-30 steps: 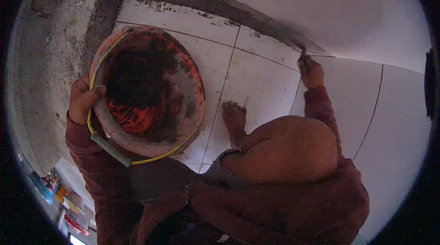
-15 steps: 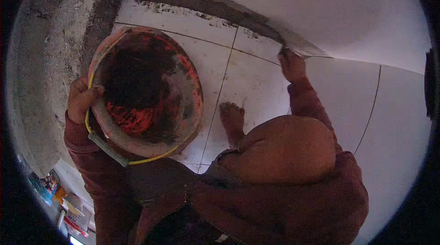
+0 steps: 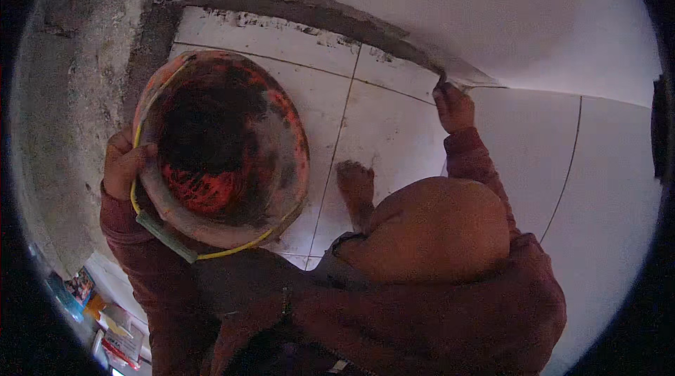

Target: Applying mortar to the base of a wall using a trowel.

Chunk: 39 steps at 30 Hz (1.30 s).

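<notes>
My left hand (image 3: 125, 163) is closed on the left rim of a round bucket (image 3: 184, 225), thumb over the edge. Dirt coats the bucket's orange-red inside, and its dark bottom shows little detail. A yellow wire handle (image 3: 242, 240) with a green grip (image 3: 165, 234) hangs along the near side. Over at the foot of the wall, my right hand (image 3: 457, 109) has its fingers pinched together at the right end of a grey mortar strip (image 3: 337, 11). Whatever lies between those fingers is too small or hidden to make out.
White floor tiles (image 3: 394, 123) with dark joints carry scattered dirt. A pale wall (image 3: 506, 17) rises beyond the mortar strip. Rough concrete (image 3: 98, 87) lies left of the bucket. My bare foot (image 3: 356, 182) and bent knee (image 3: 436, 228) are between my arms. Assorted items (image 3: 116, 327) sit lower left.
My right hand has drawn slightly back from the wall base, and its fingers look more curled. The bucket has shifted slightly toward me, still held at the rim. The view has tilted a little.
</notes>
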Motion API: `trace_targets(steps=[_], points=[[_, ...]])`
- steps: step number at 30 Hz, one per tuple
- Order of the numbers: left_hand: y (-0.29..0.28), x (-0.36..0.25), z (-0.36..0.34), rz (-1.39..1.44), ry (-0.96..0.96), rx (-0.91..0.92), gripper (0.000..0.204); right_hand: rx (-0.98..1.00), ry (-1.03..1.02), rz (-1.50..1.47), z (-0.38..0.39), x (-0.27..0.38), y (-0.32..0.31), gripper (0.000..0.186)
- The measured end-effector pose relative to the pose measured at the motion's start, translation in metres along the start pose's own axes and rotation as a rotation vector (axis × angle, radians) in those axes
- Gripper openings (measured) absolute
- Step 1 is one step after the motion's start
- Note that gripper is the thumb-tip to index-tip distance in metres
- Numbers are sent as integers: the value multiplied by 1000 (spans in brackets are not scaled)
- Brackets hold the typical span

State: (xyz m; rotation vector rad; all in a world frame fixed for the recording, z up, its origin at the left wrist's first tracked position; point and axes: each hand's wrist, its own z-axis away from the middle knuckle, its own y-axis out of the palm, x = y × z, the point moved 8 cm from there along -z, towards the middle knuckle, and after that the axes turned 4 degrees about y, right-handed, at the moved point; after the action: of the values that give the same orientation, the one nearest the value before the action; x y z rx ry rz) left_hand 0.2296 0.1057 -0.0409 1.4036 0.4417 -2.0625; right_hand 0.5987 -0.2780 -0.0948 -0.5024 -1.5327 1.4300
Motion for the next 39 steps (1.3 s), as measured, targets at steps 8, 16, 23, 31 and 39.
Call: trace_targets(steps=[8,16,23,31,39], points=[[-3,-5,-1,-113,-2,34,16,212,164,372,-16,-81,46,32],[16,-16,-5,-96,-33,45,14,-42,23,160,-2,-58,-23,29],[15,-17,-12,-91,-1,8,9,160,-27,378,-25,-30,50,29],[19,-13,12,-82,-69,56,27,103,-26,-11,-2,28,-32,27],[32,-12,29,-81,-89,33,10,526,-695,-281,34,214,30,17]])
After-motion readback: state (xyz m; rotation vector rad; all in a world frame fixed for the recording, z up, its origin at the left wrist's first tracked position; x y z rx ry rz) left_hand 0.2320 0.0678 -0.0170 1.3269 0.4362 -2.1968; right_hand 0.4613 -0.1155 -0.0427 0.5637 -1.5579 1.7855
